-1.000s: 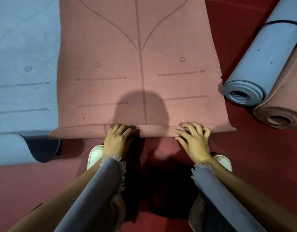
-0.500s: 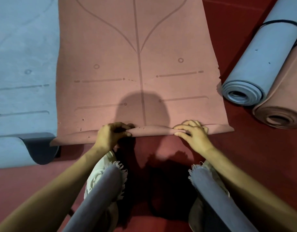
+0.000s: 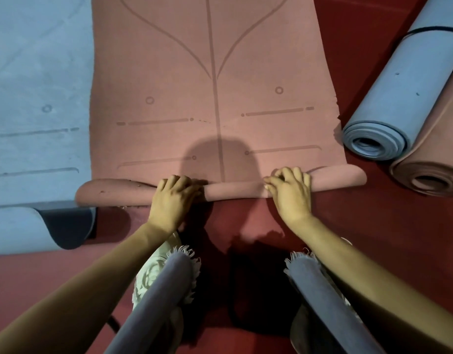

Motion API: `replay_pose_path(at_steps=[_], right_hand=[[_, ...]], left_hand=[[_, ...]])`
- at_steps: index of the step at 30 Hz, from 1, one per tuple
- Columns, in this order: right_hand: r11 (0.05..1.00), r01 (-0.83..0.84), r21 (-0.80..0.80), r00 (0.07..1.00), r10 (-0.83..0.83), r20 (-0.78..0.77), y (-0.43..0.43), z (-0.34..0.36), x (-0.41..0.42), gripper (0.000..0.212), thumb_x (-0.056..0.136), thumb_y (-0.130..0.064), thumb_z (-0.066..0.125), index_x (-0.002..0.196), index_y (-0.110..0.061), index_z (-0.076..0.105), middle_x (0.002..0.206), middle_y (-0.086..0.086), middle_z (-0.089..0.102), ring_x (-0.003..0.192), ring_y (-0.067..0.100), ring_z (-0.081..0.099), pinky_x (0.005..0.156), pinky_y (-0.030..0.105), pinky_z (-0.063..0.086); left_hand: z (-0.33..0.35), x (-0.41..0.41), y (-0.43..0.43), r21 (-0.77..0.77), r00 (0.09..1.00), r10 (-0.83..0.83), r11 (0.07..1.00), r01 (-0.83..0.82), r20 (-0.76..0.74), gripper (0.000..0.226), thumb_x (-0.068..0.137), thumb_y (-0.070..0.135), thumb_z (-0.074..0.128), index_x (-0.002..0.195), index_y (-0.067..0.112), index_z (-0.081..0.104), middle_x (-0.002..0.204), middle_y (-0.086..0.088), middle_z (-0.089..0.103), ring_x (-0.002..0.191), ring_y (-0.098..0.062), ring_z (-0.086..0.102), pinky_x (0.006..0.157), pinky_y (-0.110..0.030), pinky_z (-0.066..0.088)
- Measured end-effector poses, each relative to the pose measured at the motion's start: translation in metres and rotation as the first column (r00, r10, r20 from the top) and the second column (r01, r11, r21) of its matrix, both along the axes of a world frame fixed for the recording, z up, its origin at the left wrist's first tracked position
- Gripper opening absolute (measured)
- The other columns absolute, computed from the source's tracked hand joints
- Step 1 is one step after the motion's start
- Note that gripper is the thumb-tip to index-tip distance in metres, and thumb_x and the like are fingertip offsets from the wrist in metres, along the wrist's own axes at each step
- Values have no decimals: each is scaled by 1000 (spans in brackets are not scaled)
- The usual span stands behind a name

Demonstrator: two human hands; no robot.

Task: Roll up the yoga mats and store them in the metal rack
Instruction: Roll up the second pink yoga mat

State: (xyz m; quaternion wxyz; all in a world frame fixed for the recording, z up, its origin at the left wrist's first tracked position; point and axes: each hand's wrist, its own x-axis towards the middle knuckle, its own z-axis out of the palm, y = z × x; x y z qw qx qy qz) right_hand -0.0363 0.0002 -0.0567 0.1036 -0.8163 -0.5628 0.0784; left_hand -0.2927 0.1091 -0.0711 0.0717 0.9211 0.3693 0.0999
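Here left hand (image 3: 173, 200), right hand (image 3: 290, 192): grip curled round pink mat (image 3: 235, 191) roll.

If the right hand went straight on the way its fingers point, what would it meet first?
The right hand grips the rolled end of the pink foam yoga mat; straight on lies only that mat's flat printed stretch, seemingly bare.

Yoga studio, seemingly — pink mat (image 3: 215, 85) and blue mat (image 3: 36, 72) lying flat, rolled mats (image 3: 404, 93) sitting beside — red floor (image 3: 373, 226) showing underneath.
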Motion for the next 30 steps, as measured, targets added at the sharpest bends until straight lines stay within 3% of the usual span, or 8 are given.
replay_pose_path(at_steps=[3, 8, 14, 18, 21, 24, 27, 30], right_hand=[[997, -67, 40, 997, 65, 38, -7, -4, 2, 22, 81, -31, 54, 91, -20, 70, 91, -1, 63, 85, 25, 52, 76, 37, 41], [974, -205, 98, 972, 190, 141, -16, -5, 10, 9, 83, -23, 65, 89, -18, 71, 96, -3, 67, 83, 24, 57, 75, 35, 49], [980, -195, 25, 979, 196, -51, -15, -2, 20, 35, 78, -44, 62, 94, -15, 74, 100, 0, 68, 92, 23, 53, 80, 36, 52], [989, -144, -21, 976, 139, -169, -8, 3, 21, 30, 69, -26, 81, 96, -13, 75, 103, 10, 60, 93, 33, 55, 84, 42, 52], [990, -124, -71, 985, 114, -130, 5, 18, 19, 25, 78, -29, 74, 100, -18, 74, 101, 7, 56, 101, 33, 48, 91, 45, 43], [968, -100, -229, 995, 95, -35, 27, 27, 21, 25, 89, -42, 58, 109, -33, 69, 113, 3, 48, 114, 27, 35, 95, 38, 24], [920, -80, -383, 997, 68, -43, 47, 29, 25, 31, 92, -43, 52, 120, -36, 61, 123, 5, 47, 122, 26, 34, 100, 35, 26], [923, -5, -384, 1000, 3, -6, 48, 25, 20, 37, 89, -41, 58, 124, -31, 56, 125, 6, 50, 122, 26, 39, 100, 35, 30]], left_hand=[[-3, -11, -1, -51, 999, -35, 998, 35, 14, 39, 82, 46, 54, 104, 19, 72, 99, 2, 65, 88, -20, 50, 77, -34, 33], [-3, -16, 1, -120, 1000, 17, 993, -15, 15, 42, 80, 46, 53, 107, 19, 72, 100, 4, 69, 91, -17, 53, 81, -34, 31], [3, -15, 9, -97, 994, 71, 993, -63, 79, 34, 82, 54, 51, 97, 24, 59, 82, 7, 66, 87, -12, 48, 80, -37, 23], [1, -10, 10, -87, 989, 114, 991, -106, 95, 34, 83, 52, 50, 85, 22, 65, 78, 7, 64, 85, -11, 48, 86, -38, 23], [-3, -10, 14, -82, 988, 132, 989, -125, 83, 36, 83, 51, 49, 84, 20, 68, 85, 5, 67, 85, -16, 56, 93, -41, 26], [-3, -8, 16, 6, 990, 129, 992, -130, 58, 35, 85, 48, 50, 95, 22, 72, 91, -5, 61, 85, -25, 48, 85, -38, 29], [-3, -4, 17, 83, 993, 103, 991, -108, 59, 32, 86, 42, 50, 95, 20, 71, 81, -6, 58, 80, -24, 39, 74, -36, 29], [-5, -7, 17, 101, 999, 51, 994, -52, 11, 34, 89, 42, 48, 84, 12, 65, 76, -7, 56, 73, -27, 45, 66, -35, 29]])
